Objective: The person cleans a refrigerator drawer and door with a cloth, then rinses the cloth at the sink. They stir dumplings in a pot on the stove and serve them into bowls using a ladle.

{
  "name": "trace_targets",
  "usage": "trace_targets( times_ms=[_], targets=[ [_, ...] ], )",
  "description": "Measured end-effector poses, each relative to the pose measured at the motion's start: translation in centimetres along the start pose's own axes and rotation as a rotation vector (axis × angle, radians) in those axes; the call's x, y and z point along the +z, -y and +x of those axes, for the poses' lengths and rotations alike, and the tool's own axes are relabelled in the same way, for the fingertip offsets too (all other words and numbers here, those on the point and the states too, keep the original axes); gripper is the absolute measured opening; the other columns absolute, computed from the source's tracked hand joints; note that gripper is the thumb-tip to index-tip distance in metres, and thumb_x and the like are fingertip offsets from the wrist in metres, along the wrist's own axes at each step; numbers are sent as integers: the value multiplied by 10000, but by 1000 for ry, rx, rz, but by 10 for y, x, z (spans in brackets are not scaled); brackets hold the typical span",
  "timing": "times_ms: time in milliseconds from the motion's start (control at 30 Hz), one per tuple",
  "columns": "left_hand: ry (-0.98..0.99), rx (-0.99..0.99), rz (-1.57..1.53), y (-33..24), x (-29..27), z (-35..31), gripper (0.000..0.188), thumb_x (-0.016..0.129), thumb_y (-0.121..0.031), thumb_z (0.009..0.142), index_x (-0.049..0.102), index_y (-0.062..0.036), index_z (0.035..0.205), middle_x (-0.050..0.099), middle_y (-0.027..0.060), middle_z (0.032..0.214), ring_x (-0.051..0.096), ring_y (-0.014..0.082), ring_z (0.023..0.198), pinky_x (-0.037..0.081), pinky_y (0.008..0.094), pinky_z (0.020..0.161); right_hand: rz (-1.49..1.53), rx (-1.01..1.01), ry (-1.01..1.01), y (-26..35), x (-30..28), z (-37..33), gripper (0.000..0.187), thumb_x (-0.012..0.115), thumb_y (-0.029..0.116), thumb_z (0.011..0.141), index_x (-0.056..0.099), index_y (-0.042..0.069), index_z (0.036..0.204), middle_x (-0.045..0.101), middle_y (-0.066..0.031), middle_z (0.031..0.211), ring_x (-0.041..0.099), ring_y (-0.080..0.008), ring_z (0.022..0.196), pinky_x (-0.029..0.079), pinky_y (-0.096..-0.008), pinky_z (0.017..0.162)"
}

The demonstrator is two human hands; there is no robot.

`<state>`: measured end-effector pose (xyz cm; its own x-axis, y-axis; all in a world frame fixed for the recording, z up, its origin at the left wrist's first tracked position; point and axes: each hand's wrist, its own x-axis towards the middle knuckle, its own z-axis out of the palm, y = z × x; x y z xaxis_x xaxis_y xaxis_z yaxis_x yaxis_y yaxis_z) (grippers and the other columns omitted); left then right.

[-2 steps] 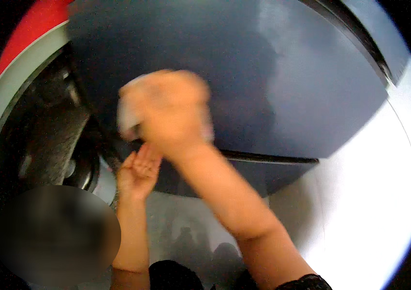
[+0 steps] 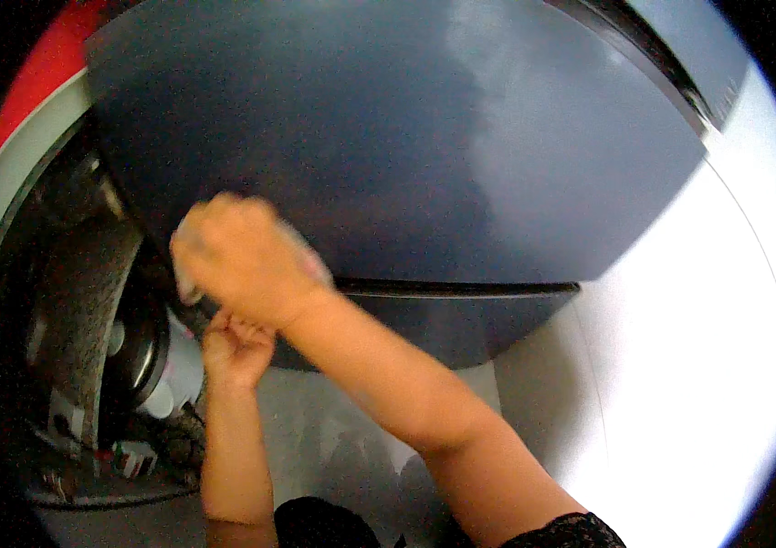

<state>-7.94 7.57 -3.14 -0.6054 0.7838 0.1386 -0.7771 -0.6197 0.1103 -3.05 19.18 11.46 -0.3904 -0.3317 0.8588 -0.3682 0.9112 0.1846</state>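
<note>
We are leaning in close to a broad, glossy dark grey-blue body panel (image 2: 424, 137) that fills most of the view, its curved surface smooth and shiny, with a pale patch of reflected light across its upper right part. Our right hand (image 2: 246, 260) presses against the lower left corner of this panel, the fingers curled over a small pale cloth (image 2: 185, 265) whose edges peep out at the left side of the hand and near the wrist; the hand is blurred, so how tightly it grips we cannot tell. Our left hand (image 2: 237, 345) sits just below the right one, at the panel's bottom edge, closed into a loose fist with the knuckles upward; whether it holds anything we cannot tell. Beneath the panel's lower edge runs a darker, narrower grey trim strip (image 2: 461, 315), set back under the main surface. To the left of the panel's left edge stands a dark rubber tyre (image 2: 73, 310) with a dusty tread, and beside it a black round hub part (image 2: 137, 356) and a whitish plastic piece (image 2: 183, 370). Above the tyre a red and white curved strip (image 2: 27, 119) follows the upper left rim. The floor (image 2: 680, 365) under and to the right of the panel is pale, smooth and brightly lit, with soft shadows near our forearms.
</note>
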Motion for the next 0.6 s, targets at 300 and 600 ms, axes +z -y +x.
trace_targets(
  times_ms=[300, 600],
  targets=[
    [-468, -30, 99, 78, 74, 8, 414, 377, -201, 972, 426, 96, 1257, 468, 235, 1312, 435, 329, 1257, 353, 454, 1065, -125, 15, 7, -64, -135, -115, 262, 600, 222, 711, 633, 124, 953, 580, -78, 944, 555, -256, 849, 426, -357, 646],
    [-494, -87, 131, 147, 101, 38, 487, 312, -195, 999, 222, 62, 1403, 325, 250, 1420, 339, 336, 1326, 328, 441, 1087, -846, 528, -539, -165, -272, -218, 263, 582, 12, 726, 550, 49, 985, 515, -135, 987, 482, -309, 934, 377, -388, 872]
  ],
)
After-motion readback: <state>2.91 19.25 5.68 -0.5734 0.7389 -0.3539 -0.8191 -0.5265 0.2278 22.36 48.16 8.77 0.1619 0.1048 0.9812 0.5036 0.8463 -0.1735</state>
